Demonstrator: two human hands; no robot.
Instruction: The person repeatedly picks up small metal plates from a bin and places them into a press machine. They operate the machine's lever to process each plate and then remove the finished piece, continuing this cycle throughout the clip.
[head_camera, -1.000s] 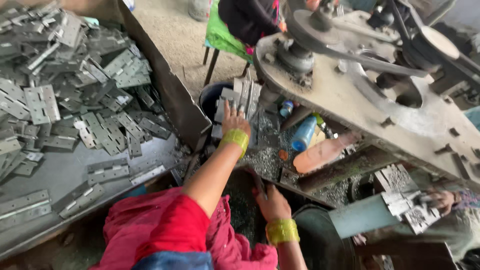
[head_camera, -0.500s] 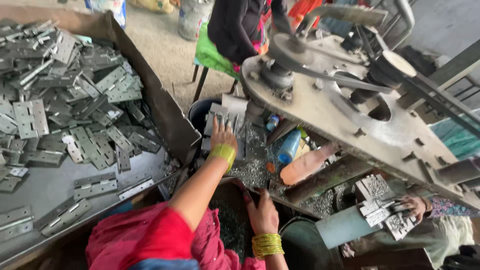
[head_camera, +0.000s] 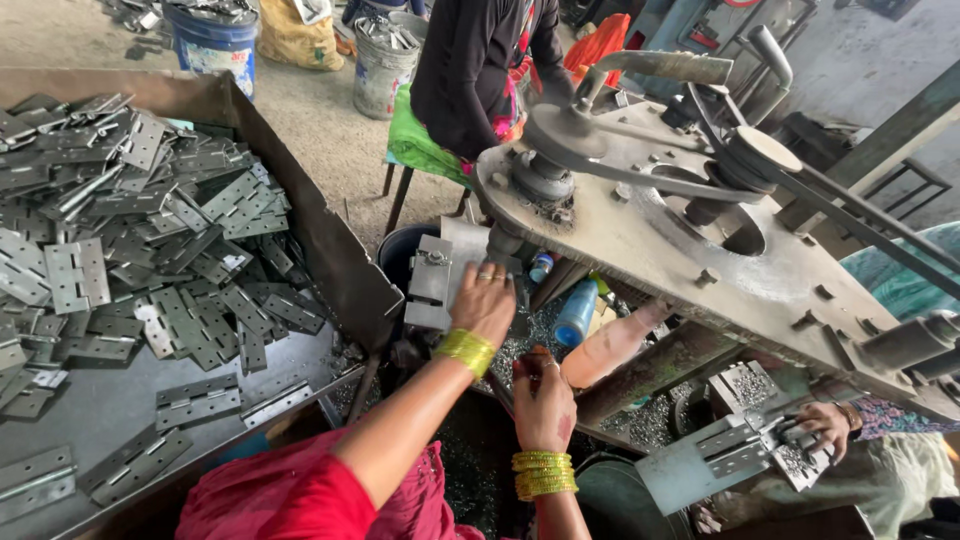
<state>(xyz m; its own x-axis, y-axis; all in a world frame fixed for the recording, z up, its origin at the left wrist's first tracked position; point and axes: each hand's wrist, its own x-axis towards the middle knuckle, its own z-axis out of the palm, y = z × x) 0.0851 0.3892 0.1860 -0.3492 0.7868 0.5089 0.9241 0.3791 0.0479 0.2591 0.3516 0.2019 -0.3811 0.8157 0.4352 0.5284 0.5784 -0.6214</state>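
near the middle of the frame the left hand lies flat, fingers spread open, pressing on a grey metal hinge plate that sits under the vertical spindle of a big grey press machine. the plate stands just left of the hand, partly covered by the fingers. a stack of yellow bangles circles that wrist, and a red sleeve fills the lower left of centre.

just below and right of it, the right hand is curled, fingers closed round something small and dark at its top; what it grips i cannot tell. more yellow bangles sit on this wrist.

the left half of the frame holds a rusty metal tray heaped with a pile of grey hinges. a blue plastic bottle stands just right of the left hand, under the machine's plate. at the top centre another person in a dark top sits on a green stool. in the lower right corner a co-worker's hand holds hinges at a second station. two buckets stand on the floor at the upper left.
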